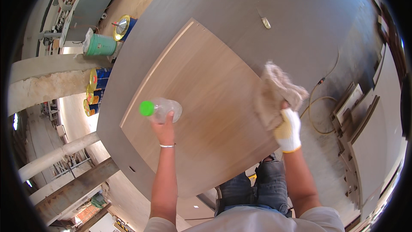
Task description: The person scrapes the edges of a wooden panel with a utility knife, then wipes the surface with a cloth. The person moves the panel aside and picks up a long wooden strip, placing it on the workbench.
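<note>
A flat wooden panel (201, 86) with a pale front edge lies on a large grey-brown table (206, 0). My bare left hand (165, 128), a band at its wrist, grips a clear plastic bottle (168, 108) with a bright green cap, tilted over the panel's left part. My right hand (287, 129), in a white and yellow work glove, is closed on a beige cloth (279, 86). The cloth hangs at the panel's right edge, smeared by motion; I cannot tell whether it touches the wood.
A small scraper-like tool (266, 22) lies on the table's far part. Beyond the left edge stand a green bucket (101, 44) and several blue cans (99, 77). To the right, a hose (315, 103) runs over the floor beside stacked boards (373, 120).
</note>
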`<state>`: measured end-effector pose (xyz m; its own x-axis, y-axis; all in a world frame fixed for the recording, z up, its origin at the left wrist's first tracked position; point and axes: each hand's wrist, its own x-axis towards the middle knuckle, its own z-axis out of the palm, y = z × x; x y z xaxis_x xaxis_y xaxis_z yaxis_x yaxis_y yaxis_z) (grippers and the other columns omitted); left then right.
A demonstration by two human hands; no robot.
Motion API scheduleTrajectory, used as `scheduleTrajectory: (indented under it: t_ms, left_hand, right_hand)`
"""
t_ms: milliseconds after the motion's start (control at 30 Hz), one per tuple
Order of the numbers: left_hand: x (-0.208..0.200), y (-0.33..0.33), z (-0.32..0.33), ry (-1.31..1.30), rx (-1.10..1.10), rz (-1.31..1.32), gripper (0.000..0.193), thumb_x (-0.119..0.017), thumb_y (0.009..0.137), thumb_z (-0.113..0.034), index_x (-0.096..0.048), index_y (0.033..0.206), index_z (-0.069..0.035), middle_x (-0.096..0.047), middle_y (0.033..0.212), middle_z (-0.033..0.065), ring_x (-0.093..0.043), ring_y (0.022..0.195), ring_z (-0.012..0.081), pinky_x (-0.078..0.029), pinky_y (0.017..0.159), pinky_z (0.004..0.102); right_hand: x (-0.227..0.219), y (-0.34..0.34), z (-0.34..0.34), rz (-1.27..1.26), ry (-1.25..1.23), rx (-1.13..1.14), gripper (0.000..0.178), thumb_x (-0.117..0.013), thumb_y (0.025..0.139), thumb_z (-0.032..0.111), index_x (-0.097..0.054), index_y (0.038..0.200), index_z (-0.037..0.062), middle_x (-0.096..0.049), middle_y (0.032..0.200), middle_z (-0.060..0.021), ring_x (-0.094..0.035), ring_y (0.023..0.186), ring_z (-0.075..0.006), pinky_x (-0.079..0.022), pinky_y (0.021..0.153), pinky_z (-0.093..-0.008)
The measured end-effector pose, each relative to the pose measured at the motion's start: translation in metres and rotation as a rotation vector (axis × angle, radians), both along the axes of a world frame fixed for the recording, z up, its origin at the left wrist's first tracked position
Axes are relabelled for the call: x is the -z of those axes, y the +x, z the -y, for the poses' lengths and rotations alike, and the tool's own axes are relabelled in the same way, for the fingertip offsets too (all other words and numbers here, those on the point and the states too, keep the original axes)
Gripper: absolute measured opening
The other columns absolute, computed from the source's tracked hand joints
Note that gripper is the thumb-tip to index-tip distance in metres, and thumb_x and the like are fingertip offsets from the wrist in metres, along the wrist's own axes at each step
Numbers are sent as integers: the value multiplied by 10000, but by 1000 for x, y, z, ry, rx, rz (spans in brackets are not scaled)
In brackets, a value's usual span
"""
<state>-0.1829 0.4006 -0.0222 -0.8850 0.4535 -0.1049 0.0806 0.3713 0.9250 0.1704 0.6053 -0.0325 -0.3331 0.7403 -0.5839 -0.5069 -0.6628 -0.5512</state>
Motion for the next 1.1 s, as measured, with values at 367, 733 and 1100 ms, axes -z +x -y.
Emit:
scheduleTrajectory:
  t_ms: [367,733,1100]
  left_hand:
    - [53,48,33,-540,10,-525,1009,-890,779,-501,-435,1508,27,-518,1497,255,-422,1424,429,-307,1200,542]
    - [24,49,4,-1028,102,-42,951,-692,884,-595,-432,1496,86,-475,1504,336,-393,1421,507,-282,1169,598]
    - [79,56,25,-927,167,-444,937,-653,912,-612,-432,1489,93,-486,1493,339,-417,1401,508,-311,1148,600]
  right_hand:
    - [14,-93,-15,1376,1372,-606,557,-636,805,58,-590,1346,-70,-503,1534,-260,-423,1418,-507,-312,1217,-561]
    - [23,-242,-96,1194,1665,-416,373,-634,799,105,-653,1155,-4,-630,1226,-170,-561,1237,-372,-422,1087,-480]
    - [45,-330,-164,1218,1799,-345,297,-653,837,178,-674,1100,41,-640,1161,-146,-554,1190,-344,-394,1107,-465]
